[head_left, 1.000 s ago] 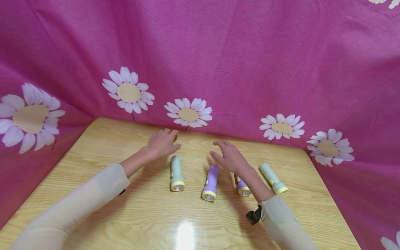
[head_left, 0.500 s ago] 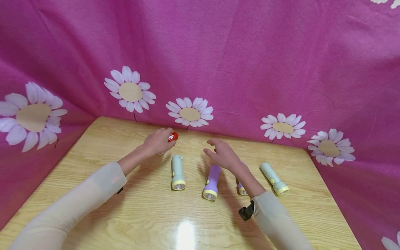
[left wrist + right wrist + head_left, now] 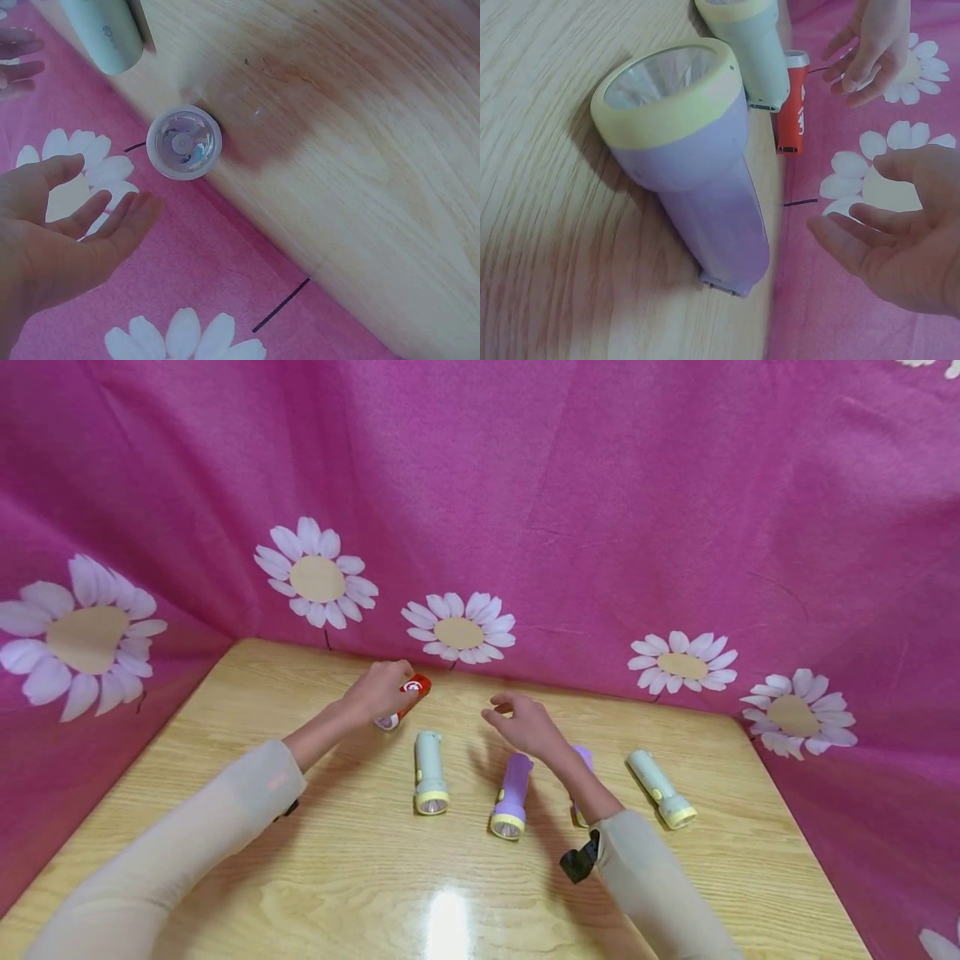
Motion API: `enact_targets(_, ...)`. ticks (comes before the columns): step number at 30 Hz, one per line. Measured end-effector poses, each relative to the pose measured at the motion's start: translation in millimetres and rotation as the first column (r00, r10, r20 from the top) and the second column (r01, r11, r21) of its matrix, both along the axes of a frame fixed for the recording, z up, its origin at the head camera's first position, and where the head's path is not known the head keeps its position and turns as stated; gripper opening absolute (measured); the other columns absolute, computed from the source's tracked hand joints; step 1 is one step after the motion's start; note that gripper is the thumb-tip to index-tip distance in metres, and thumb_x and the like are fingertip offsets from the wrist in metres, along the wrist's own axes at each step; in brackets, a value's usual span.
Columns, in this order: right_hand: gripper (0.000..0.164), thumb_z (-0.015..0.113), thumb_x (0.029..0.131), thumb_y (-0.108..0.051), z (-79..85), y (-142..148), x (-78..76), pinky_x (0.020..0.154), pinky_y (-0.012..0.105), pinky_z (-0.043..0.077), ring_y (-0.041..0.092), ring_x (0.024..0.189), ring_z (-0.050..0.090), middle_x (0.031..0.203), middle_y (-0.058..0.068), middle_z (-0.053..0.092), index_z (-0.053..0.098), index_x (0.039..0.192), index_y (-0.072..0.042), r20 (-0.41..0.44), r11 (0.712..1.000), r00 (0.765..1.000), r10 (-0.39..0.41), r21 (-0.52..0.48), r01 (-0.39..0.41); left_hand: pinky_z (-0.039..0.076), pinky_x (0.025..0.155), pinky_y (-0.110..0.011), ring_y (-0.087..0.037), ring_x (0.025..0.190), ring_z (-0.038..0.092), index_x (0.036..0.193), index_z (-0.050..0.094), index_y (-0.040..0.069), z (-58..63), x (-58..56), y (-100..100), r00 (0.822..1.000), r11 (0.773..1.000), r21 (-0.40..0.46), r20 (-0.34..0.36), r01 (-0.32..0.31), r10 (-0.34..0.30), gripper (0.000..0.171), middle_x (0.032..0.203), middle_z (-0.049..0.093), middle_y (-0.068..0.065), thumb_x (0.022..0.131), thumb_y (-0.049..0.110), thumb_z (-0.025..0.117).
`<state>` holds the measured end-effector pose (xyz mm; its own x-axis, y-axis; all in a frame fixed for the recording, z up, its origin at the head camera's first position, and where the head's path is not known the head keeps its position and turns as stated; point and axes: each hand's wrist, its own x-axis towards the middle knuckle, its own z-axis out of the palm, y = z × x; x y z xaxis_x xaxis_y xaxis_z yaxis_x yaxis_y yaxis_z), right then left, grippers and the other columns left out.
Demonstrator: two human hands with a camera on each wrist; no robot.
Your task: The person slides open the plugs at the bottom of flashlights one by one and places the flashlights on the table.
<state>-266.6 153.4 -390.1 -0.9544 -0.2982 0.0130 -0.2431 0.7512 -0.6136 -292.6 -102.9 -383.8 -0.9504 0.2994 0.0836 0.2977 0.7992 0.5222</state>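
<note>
In the head view a red flashlight (image 3: 417,690) lies at the back of the table, its middle partly covered by my left hand (image 3: 378,692). In the left wrist view the lens end (image 3: 184,142) faces the camera, and the left fingers (image 3: 124,225) are loosely bent and apart from it. My right hand (image 3: 527,725) hovers beyond the nearer purple flashlight (image 3: 513,797), fingers relaxed and holding nothing. A pale green flashlight (image 3: 430,768) lies between the two hands. The right forearm partly hides another purple flashlight (image 3: 583,758).
Another pale green flashlight (image 3: 657,783) lies at the right. The wooden table (image 3: 337,877) ends at a magenta cloth (image 3: 570,527) with daisies, which rises behind and at both sides. A black wrist device (image 3: 581,860) sits at the right sleeve.
The left hand has drawn slightly left and nearer, uncovering more of the red flashlight. My right hand has shifted left, baring the top of the farther purple flashlight.
</note>
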Motion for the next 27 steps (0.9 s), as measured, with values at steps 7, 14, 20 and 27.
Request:
enact_targets(7, 0.046, 0.061, 0.100, -0.027, -1.3, -8.6, -3.2, 0.083, 0.038, 0.057, 0.031, 0.097, 0.069, 0.121, 0.021, 0.065, 0.057, 0.133, 0.004, 0.136, 0.990, 0.990, -0.043, -0.129, 0.061, 0.055, 0.071, -0.034, -0.029, 0.087, 0.061, 0.125, 0.059, -0.011, 0.6, -3.2, -0.4, 0.999, 1.000, 0.011, 0.033, -0.003, 0.003, 0.038, 0.120, 0.064, -0.026, 0.095, 0.012, 0.064)
enact_targets(14, 0.050, 0.062, 0.099, -0.028, -2.6, -17.5, -8.6, 0.086, 0.037, 0.057, 0.033, 0.102, 0.068, 0.121, 0.021, 0.065, 0.055, 0.135, 0.006, 0.178, 0.980, 0.982, -0.066, -0.171, 0.097, 0.056, 0.078, -0.036, -0.029, 0.088, 0.061, 0.127, 0.057, -0.011, 0.7, -4.8, -2.2, 0.997, 0.999, 0.043, 0.078, -0.020, 0.017, 0.038, 0.122, 0.063, -0.027, 0.096, 0.011, 0.065)
enact_targets(20, 0.051, 0.062, 0.099, -0.027, 0.4, -27.1, -11.2, 0.088, 0.037, 0.056, 0.034, 0.105, 0.067, 0.124, 0.022, 0.063, 0.053, 0.137, 0.006, 0.204, 0.972, 0.976, -0.071, -0.204, 0.114, 0.051, 0.096, -0.047, -0.037, 0.111, 0.059, 0.132, 0.053, -0.011, 0.6, -7.9, -5.5, 0.996, 0.998, 0.057, 0.083, -0.036, 0.031, 0.041, 0.129, 0.059, -0.027, 0.097, 0.009, 0.062)
enact_targets(27, 0.049, 0.062, 0.098, -0.025, -3.3, -41.1, -14.2, 0.085, 0.036, 0.057, 0.035, 0.102, 0.067, 0.121, 0.022, 0.065, 0.055, 0.134, 0.008, 0.208, 0.968, 0.974, -0.089, -0.211, 0.133, 0.052, 0.095, -0.047, -0.036, 0.109, 0.059, 0.130, 0.055, -0.011, 0.4, -9.6, -7.5, 0.996, 0.998, 0.048, 0.077, -0.041, 0.037, 0.040, 0.123, 0.061, -0.027, 0.097, 0.010, 0.061)
